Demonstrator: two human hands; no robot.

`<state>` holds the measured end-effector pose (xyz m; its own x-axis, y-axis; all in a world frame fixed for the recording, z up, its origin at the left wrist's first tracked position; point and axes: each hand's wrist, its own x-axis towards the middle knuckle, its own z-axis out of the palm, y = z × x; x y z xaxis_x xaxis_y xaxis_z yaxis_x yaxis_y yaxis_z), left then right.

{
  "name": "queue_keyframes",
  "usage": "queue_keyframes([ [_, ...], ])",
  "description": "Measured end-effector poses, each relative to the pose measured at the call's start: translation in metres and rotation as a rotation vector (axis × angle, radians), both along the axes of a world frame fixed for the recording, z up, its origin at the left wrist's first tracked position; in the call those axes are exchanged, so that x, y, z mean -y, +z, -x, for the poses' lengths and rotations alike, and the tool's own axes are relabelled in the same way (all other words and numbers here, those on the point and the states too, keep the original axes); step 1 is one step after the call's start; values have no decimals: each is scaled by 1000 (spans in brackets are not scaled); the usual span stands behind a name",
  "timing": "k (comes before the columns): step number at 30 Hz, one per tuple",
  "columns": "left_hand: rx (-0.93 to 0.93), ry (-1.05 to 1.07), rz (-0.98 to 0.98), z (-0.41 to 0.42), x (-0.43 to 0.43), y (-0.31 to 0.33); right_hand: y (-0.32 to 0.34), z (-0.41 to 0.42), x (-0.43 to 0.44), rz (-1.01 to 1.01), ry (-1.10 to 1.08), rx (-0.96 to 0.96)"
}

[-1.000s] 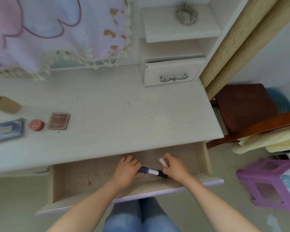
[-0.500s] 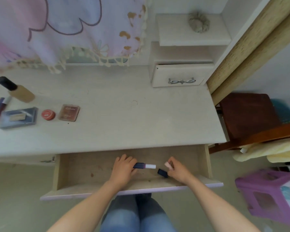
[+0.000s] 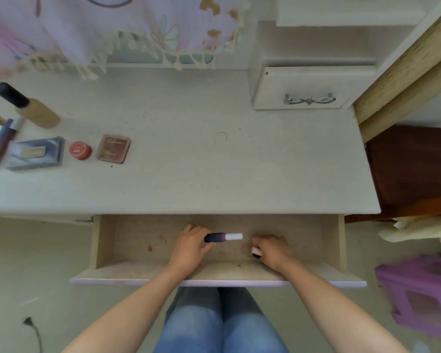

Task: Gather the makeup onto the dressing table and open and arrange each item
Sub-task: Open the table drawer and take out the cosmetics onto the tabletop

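I am working inside the open drawer point(image 3: 105, 240) under the worktop point(image 3: 201, 161), and I am in the middle of the opening step on one item. My left hand point(image 3: 190, 247) is holding a small dark tube point(image 3: 223, 237) by its dark end, fingers point(image 3: 189, 229) wrapped round it, with the pale inner end pointing toward my other hand. My right hand point(image 3: 274, 250) is curled shut on what I take to be the tube's cap point(image 3: 256, 252); only a pale bit and a dark edge of it are peeking out of my fist, so I cannot be sure. The two pieces are apart, with bare drawer floor between them, and both are just above it.

I am judging that the next move is lifting both pieces out of the drawer and setting them on the worktop beside the things already gathered at its left: the bottle with the black cap point(image 3: 27, 105), the slim tubes point(image 3: 3, 138), the grey palette point(image 3: 36, 152), the little red pot point(image 3: 80, 150) and the brown compact point(image 3: 113, 148). That is calling for a long reach up and left without letting the small cap slip, and for laying the open tube so it is not rolling.

The compact is carrying a line of script and smaller print below, but it is too small for me to read. The red pot's lid marking is just as unclear.
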<state>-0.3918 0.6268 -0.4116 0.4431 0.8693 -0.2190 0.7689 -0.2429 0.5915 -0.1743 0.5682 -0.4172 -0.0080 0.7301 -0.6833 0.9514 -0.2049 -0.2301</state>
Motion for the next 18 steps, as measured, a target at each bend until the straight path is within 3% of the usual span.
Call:
queue_keyframes([
  [8,69,-43,-91,-5,-6,28,58,-14,-5,-26,-456,-337],
  [12,110,-99,-177,-7,-9,47,102,-14,-12,-45,-395,-398],
  [18,133,-150,-284,-6,-20,76,146,-6,-43,-78,-192,-293],
])
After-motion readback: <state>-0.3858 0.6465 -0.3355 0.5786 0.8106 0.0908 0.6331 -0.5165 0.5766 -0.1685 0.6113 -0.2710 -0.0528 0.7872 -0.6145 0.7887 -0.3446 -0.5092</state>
